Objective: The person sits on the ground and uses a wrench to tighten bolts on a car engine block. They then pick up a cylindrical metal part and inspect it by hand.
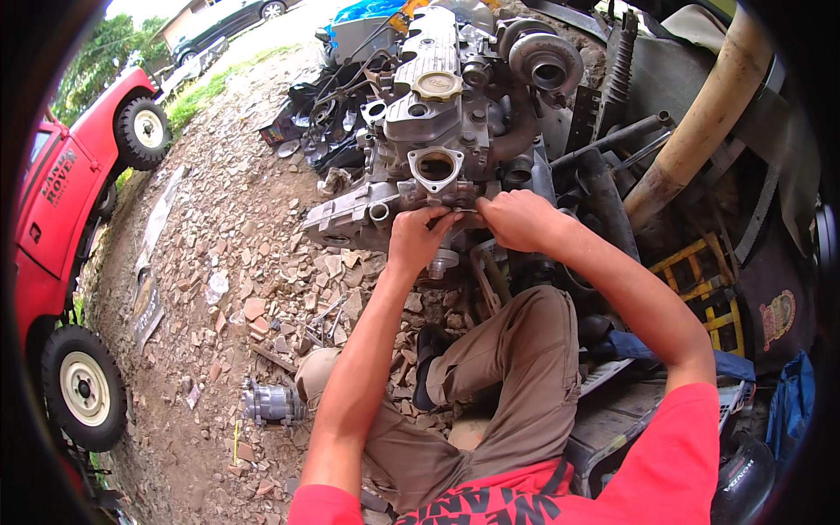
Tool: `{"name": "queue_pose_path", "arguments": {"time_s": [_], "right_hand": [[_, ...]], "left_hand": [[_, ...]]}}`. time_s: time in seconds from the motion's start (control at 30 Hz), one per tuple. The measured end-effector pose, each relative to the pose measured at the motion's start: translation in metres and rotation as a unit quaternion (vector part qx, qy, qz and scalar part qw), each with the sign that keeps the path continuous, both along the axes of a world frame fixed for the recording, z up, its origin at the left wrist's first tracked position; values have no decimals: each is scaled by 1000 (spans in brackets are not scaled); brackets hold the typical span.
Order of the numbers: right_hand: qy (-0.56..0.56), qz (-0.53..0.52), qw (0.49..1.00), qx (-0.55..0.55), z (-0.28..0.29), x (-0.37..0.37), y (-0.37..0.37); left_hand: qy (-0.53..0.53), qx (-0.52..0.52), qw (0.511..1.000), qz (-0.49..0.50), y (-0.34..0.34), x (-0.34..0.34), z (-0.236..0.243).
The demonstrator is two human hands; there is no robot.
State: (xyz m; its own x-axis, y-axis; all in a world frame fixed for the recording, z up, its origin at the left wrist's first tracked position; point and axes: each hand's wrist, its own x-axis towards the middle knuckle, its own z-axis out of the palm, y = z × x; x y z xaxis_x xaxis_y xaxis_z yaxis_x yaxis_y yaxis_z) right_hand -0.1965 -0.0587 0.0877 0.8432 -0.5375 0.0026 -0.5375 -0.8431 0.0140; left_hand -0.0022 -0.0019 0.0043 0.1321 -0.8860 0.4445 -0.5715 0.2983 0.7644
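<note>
A partly stripped engine (429, 131) of dull grey cast metal stands in front of the seated person, its top cover ridged with parallel ribs and fitted with a tan, scalloped round filler cap (437, 86). On its near face, a smooth, pale triangular flange (437, 185) with rounded corners frames a dark round opening. Just below that, the left hand (418, 234) and the right hand (516, 219) come together at a small, thin, light metallic piece (465, 210) against the engine's lower front. The left fingers bend toward the thumb beside it, and the right fingers curl into a loose fist at its other end; how firmly either hand grips it, I cannot tell. A ribbed, angular casing (350, 208) juts out to the left of the hands, while a snail-shaped turbocharger (530, 51) with a wide round mouth sits high on the engine's right. A thick, smooth tan pole (700, 118) slants past dark metal tubes (605, 197). Angular, chalky stone fragments (254, 308) cover the brown earth, where a silvery, cylindrical metal part (269, 403) lies near the person's matt brown trousers (529, 350).
</note>
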Motion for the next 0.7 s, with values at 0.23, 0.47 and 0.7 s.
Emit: {"name": "queue_pose_path", "arguments": {"time_s": [0.23,0.47,0.7], "right_hand": [[147,-24,989,13,49,27,9],[253,-35,964,72,49,50,-15],[158,-7,977,143,41,38,-28]], "left_hand": [[-11,21,999,29,-7,-3,3],[35,-8,998,43,-9,-10,-2],[34,25,999,32,-7,-7,6]]}}
